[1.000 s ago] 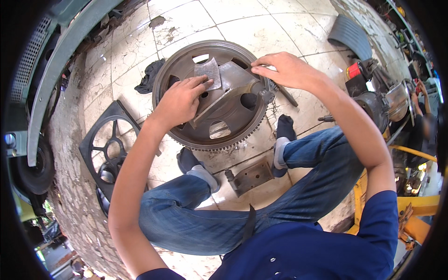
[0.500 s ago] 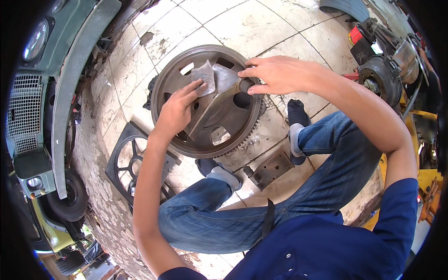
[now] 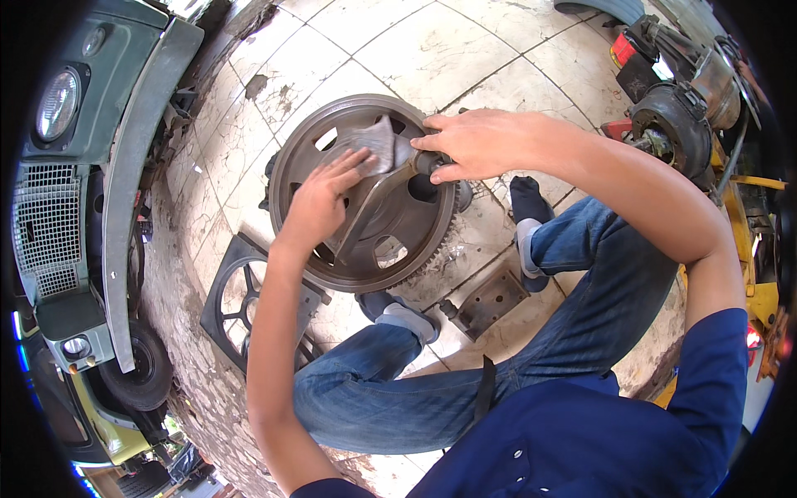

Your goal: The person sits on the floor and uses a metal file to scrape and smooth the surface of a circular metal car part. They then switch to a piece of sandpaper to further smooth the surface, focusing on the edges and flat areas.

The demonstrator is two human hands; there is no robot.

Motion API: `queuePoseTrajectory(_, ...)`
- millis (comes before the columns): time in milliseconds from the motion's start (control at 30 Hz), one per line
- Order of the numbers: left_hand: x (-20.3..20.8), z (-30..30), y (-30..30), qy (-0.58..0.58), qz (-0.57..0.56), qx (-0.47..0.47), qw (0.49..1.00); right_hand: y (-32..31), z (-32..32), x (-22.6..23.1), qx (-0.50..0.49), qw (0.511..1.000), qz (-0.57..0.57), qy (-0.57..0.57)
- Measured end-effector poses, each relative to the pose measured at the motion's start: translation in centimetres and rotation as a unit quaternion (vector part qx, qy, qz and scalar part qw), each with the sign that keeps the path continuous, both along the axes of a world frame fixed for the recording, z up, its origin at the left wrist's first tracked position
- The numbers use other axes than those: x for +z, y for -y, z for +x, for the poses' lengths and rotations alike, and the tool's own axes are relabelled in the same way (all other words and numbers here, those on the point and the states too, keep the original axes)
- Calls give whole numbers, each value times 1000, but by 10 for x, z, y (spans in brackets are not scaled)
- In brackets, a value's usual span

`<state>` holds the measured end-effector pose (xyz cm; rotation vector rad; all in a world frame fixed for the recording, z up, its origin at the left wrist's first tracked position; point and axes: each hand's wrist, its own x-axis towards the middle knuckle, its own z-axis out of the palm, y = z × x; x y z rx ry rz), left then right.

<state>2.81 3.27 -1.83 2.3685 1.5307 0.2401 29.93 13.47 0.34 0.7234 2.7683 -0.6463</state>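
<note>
A dark metal flywheel (image 3: 292,195) with a toothed rim lies on the floor before me. On top of it is a flat metal bracket (image 3: 371,199) with a raised edge and a round bushing at its right end. My left hand (image 3: 325,195) presses a worn grey piece of sandpaper (image 3: 382,144) to the bracket under stretched fingers; its thumb is hidden. Around the bushing end my right hand (image 3: 486,144) grips the bracket between thumb and forefinger. Its other fingers are partly out of sight.
A dark plate with spoked openings (image 3: 217,300) lies left of the flywheel, and a small metal block (image 3: 490,304) lies between my feet. Greasy machine parts (image 3: 677,124) stand at the right. A vehicle's grey bumper (image 3: 124,191) runs along the left.
My left hand has slid a little to the right across the bracket, carrying the sandpaper with it. My right hand keeps its place at the bushing. The whole view has shifted slightly.
</note>
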Motion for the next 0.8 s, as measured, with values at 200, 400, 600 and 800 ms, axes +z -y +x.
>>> queuePoseTrajectory(200, 11, 17, -1, 19, 2, -21, 1000, 1, -2, -3, 6, 1000, 20, 16)
queuePoseTrajectory(400, 4, 17, -5, -24, 35, -22, 999, 2, -1, -4, 7, 999, 35, 14)
queuePoseTrajectory(600, -7, 4, -17, -16, 47, -38, 998, 1, -1, -2, 4, 1000, 26, 10)
queuePoseTrajectory(800, -8, 5, -9, -15, 40, -41, 998, 3, 0, -1, 6, 999, 28, 13)
